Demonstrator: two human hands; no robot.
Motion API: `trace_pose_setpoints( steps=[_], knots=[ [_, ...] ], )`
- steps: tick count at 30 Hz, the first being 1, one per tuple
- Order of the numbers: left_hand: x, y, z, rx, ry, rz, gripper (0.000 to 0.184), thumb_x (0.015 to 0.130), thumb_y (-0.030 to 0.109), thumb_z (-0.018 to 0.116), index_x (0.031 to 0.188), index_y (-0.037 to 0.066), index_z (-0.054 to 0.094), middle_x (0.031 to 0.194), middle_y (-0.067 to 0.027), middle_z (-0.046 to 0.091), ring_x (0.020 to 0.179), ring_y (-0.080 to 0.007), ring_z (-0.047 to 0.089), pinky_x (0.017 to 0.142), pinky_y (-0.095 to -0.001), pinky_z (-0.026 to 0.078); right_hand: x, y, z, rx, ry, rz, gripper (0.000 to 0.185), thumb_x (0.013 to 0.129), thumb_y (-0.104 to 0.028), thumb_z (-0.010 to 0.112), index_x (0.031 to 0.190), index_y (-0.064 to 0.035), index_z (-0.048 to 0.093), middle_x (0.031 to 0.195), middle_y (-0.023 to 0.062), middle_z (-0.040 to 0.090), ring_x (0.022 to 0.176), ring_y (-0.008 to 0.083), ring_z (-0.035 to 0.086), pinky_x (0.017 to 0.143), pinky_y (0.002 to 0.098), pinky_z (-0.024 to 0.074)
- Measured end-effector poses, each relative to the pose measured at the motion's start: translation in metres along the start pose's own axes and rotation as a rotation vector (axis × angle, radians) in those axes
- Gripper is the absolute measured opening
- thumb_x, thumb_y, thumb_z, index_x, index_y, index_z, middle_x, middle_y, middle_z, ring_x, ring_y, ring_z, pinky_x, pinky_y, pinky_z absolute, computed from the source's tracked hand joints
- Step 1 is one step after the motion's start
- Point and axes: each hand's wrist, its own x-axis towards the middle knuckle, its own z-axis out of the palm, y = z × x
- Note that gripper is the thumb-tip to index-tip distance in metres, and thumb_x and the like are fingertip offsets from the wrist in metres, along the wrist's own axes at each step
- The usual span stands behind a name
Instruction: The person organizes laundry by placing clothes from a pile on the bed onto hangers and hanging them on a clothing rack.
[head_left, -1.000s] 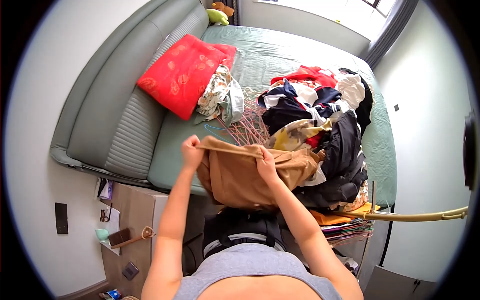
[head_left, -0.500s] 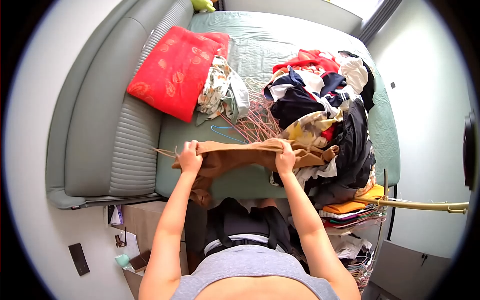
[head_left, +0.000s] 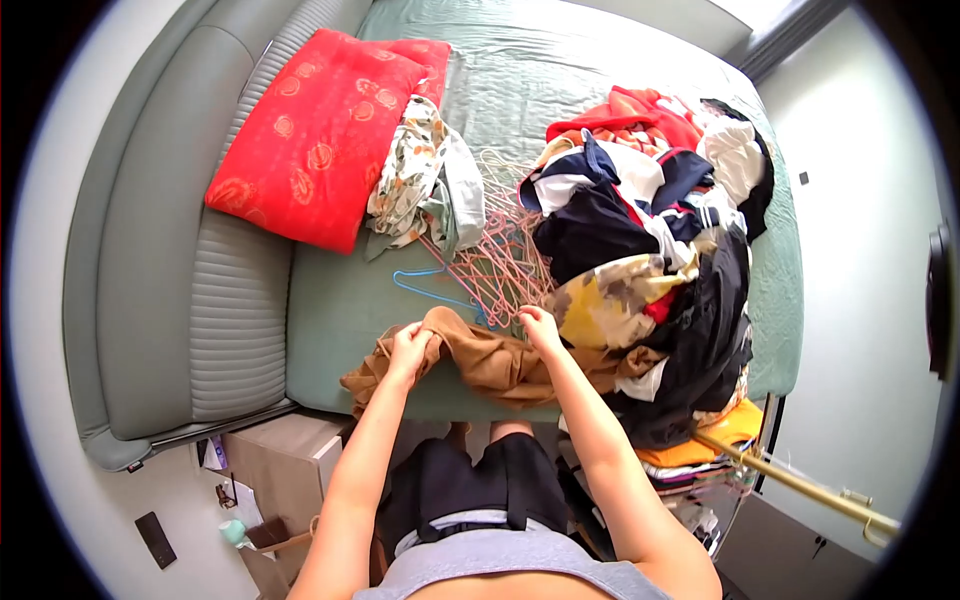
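Note:
A crumpled brown garment point(head_left: 490, 362) lies along the near edge of the bed, its right end running in beside the clothes pile. My left hand point(head_left: 410, 350) is closed on the garment's left part and lifts a fold of it. Just above the garment, my right hand point(head_left: 541, 328) has its thumb and fingertips pinched together at the near edge of a heap of pink wire hangers point(head_left: 500, 270). Whatever is between those fingertips is too small to make out. A blue hanger point(head_left: 430, 282) lies between the two hands, farther back.
A large heap of mixed clothes point(head_left: 600, 230) covers the bed's right side. Red pillows point(head_left: 320, 140) and a patterned cloth point(head_left: 410, 185) lie by the grey headboard point(head_left: 165, 220). At lower right, a gold rail point(head_left: 800, 485) juts out beside folded orange clothes point(head_left: 740, 432).
The brown garment, earlier stretched between both hands, now sags onto the bed. My right hand has left it and moved left to the hangers. My left hand has moved slightly right and down.

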Motion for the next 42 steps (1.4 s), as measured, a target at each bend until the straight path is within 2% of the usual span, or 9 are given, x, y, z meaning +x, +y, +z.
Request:
trace_pose_setpoints(
  steps=[8,16,18,21,24,31,35,39,42],
  knots=[
    [0.008,-0.011,-0.004,0.066,0.199,0.03,0.018,0.088,0.011,0.054,0.091,-0.003,0.064,0.081,0.0002,0.062,0.073,-0.0057,0.054,0.066,-0.0214,0.044,0.15,0.003,-0.026,-0.623,0.31,0.01,0.058,0.077,-0.016,0.049,0.131,0.0017,0.038,0.129,0.0267,0.042,0.112,0.0376,0.049,0.096,0.0398,0.0392],
    [0.014,-0.025,-0.002,-0.08,0.269,0.052,0.02,0.086,0.006,0.057,0.103,-0.002,0.057,0.085,-0.0038,0.064,0.075,-0.0073,0.058,0.067,-0.0201,0.046,0.153,-0.021,-0.026,-0.785,0.226,-0.07,0.042,0.077,-0.023,0.058,0.116,-0.0086,0.052,0.088,0.02,0.064,0.086,0.0347,0.061,0.077,0.0431,0.0484],
    [0.013,-0.016,0.003,-0.116,0.249,0.061,0.023,0.085,0.004,0.058,0.107,-0.002,0.053,0.087,-0.0051,0.064,0.077,-0.0081,0.059,0.068,-0.0202,0.046,0.144,-0.032,-0.023,-0.883,-0.013,-0.07,0.028,0.075,-0.031,0.063,0.096,-0.0125,0.061,0.089,0.0153,0.064,0.087,0.0305,0.062,0.075,0.0395,0.0498],
    [0.013,-0.013,0.006,-0.105,0.233,0.05,0.022,0.085,0.003,0.057,0.106,-0.002,0.053,0.086,-0.0059,0.064,0.078,-0.0086,0.06,0.069,-0.0206,0.047,0.12,-0.048,-0.003,-1.13,0.23,-0.108,0.029,0.074,-0.029,0.063,0.095,-0.0094,0.059,0.109,0.0105,0.052,0.097,0.0295,0.056,0.077,0.0381,0.0496],
    [0.01,-0.012,-0.002,-0.081,0.224,0.065,0.022,0.085,0.003,0.057,0.106,-0.002,0.053,0.087,-0.0064,0.064,0.078,-0.0091,0.06,0.07,-0.0211,0.047,0.121,-0.033,0.011,-1.068,0.401,-0.431,0.026,0.071,-0.02,0.063,0.093,-0.0062,0.055,0.103,0.0126,0.052,0.093,0.0275,0.055,0.072,0.0362,0.051],
    [-0.002,-0.021,-0.019,-0.095,0.199,-0.01,0.024,0.085,0.001,0.055,0.108,0.0,0.052,0.094,-0.0053,0.063,0.085,-0.0096,0.059,0.076,-0.0217,0.047,0.136,-0.014,0.019,-0.794,0.284,0.201,0.052,0.076,-0.024,0.064,0.115,-0.0015,0.036,0.1,0.0222,0.06,0.091,0.0366,0.06,0.078,0.0449,0.0482],
    [-0.009,-0.03,-0.031,-0.117,0.209,0.009,0.024,0.085,0.001,0.055,0.108,0.0,0.052,0.093,-0.0054,0.063,0.084,-0.0097,0.06,0.076,-0.022,0.047,0.122,-0.016,0.035,-0.501,0.442,-0.215,0.017,0.085,-0.022,0.053,0.088,-0.0062,0.059,0.076,0.0188,0.063,0.075,0.0367,0.061,0.066,0.042,0.0478],
    [-0.016,-0.028,-0.031,-0.151,0.277,0.057,0.016,0.084,0.003,0.057,0.099,0.0,0.055,0.082,-0.0032,0.063,0.075,-0.0071,0.058,0.068,-0.0209,0.046,0.08,-0.024,0.054,-0.142,0.382,-0.301,0.025,0.09,-0.02,0.053,0.081,0.0024,0.059,0.063,0.0071,0.057,0.056,0.0114,0.048,0.056,0.0283,0.0415],
    [-0.011,-0.039,-0.039,0.081,0.357,0.228,0.009,0.083,0.005,0.059,0.089,0.002,0.056,0.076,0.0003,0.059,0.069,-0.0052,0.053,0.064,-0.0204,0.044,0.014,-0.025,0.049,0.055,0.353,-0.371,0.019,0.09,-0.017,0.052,0.087,0.0004,0.06,0.06,0.002,0.049,0.054,0.0093,0.043,0.052,0.0257,0.038]
  ],
)
